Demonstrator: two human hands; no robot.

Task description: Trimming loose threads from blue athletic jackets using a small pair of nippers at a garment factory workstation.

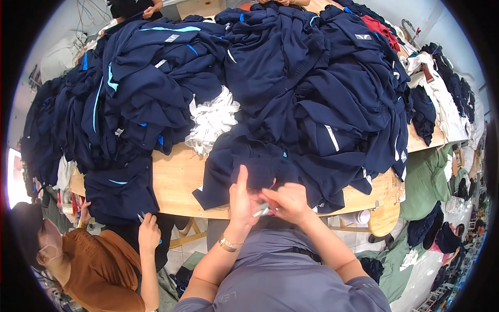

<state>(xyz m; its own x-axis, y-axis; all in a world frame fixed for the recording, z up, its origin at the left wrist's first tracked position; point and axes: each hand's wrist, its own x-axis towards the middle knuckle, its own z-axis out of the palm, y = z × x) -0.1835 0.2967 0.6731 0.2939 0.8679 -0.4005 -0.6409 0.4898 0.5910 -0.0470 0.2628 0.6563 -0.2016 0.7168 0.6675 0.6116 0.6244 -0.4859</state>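
Observation:
My left hand (242, 200) is at the table's near edge, thumb pointing up against a dark navy garment (257, 174); its fingers seem to curl behind the cloth and are partly hidden. Close on its right, my right hand (288, 202) has its fingers drawn together in a pinch. Between the two palms shows a small pale, silvery thing (262, 210), too blurred to name. The navy garment lies over the table edge in front of me, its folds running into the heap behind.
Large heaps of navy garments (353, 88) cover the wooden table (176, 179). A pile of white strips (214, 122) sits among them. At left, a co-worker in a brown top (104, 265) handles a navy piece (122, 192) with a small pointed tool. Green cloth (426, 182) hangs at right.

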